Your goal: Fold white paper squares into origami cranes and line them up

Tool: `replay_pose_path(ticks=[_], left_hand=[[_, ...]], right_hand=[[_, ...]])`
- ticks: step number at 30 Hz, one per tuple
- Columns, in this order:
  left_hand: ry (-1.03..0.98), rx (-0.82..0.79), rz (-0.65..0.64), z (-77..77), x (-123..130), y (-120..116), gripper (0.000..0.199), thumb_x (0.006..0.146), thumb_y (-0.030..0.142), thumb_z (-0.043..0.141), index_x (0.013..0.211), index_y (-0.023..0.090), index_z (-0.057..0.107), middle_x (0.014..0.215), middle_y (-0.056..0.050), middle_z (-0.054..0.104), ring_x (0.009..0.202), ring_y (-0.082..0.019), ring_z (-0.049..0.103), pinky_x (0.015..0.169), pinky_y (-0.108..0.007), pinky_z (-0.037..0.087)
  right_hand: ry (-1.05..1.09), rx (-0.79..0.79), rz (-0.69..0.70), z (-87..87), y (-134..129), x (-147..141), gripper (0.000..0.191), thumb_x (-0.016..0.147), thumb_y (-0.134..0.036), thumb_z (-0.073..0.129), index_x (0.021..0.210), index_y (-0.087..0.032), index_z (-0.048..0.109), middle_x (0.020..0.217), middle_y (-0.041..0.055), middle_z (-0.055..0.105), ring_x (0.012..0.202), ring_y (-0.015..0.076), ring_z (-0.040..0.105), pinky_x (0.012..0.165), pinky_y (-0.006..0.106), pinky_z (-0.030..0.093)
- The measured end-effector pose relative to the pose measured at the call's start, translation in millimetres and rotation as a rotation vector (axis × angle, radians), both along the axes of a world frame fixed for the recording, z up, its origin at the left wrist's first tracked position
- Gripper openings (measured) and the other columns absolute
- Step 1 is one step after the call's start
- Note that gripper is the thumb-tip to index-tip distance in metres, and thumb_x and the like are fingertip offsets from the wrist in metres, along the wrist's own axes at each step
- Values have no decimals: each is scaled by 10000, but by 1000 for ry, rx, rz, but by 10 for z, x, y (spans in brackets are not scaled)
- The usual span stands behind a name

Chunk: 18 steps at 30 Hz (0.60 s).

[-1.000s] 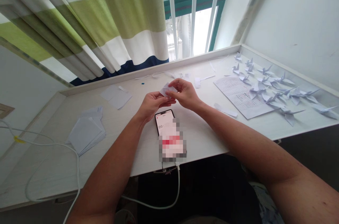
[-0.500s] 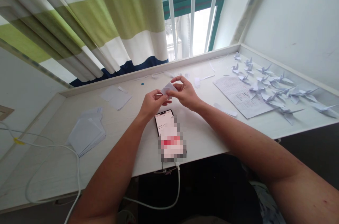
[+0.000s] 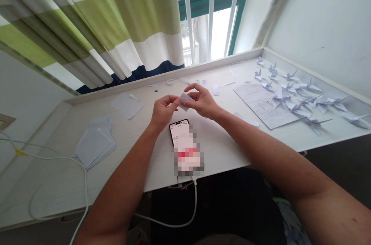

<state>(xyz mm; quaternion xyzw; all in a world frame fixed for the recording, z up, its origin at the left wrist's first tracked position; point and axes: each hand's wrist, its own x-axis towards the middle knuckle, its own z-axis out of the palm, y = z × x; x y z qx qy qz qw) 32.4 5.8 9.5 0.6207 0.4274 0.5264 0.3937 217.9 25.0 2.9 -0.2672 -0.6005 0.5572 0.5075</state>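
Note:
A small folded piece of white paper (image 3: 185, 102) is held up over the desk between my two hands. My left hand (image 3: 165, 110) pinches its left corner with thumb and fingers. On the other side, my right hand (image 3: 203, 102) grips it, thumb across the front and index finger arched above. Just below the hands a phone (image 3: 180, 126) lies face up, its screen partly blurred out. Many of the paper's folds are too small to make out.
Several folded paper cranes (image 3: 314, 121) stand at the right, some on a printed sheet (image 3: 261, 106). Paper stacks (image 3: 94, 146) and loose sheets (image 3: 127, 106) lie left. Paper scraps (image 3: 216, 89) lie behind my hands. A white cable (image 3: 86, 187) crosses the left side; a curtain (image 3: 127, 17) hangs behind.
The folded paper has turned in my fingers and now stands more upright. My left hand has shifted slightly left, its fingers drawn to the paper's edge.

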Motion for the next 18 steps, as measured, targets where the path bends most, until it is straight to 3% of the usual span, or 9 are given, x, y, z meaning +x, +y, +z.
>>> replay_pose_path(ticks=[3,8,18], left_hand=[[13,50,23,6,-14,2,296,841,457,826,992,208,780,905,-50,775,812,-181,712,641,-275,567],[268,241,17,45,-60,-20,235,909,448,776,1029,247,802,1041,-59,799,966,-206,743,770,-305,582],[300,132,58,129,-131,-25,264,845,487,827,890,227,815,920,-56,814,825,-219,735,803,-357,587]], right_hand=[[-9,-7,-9,16,-16,-4,534,727,-461,936,1047,-234,573,766,-14,742,687,168,686,620,303,526],[-13,-41,-27,37,-20,31,551,728,-494,937,1053,-236,576,790,-7,755,703,178,699,641,318,542],[-41,-32,-22,30,-10,56,552,732,-526,939,1048,-241,587,782,-10,742,698,176,687,629,320,547]])
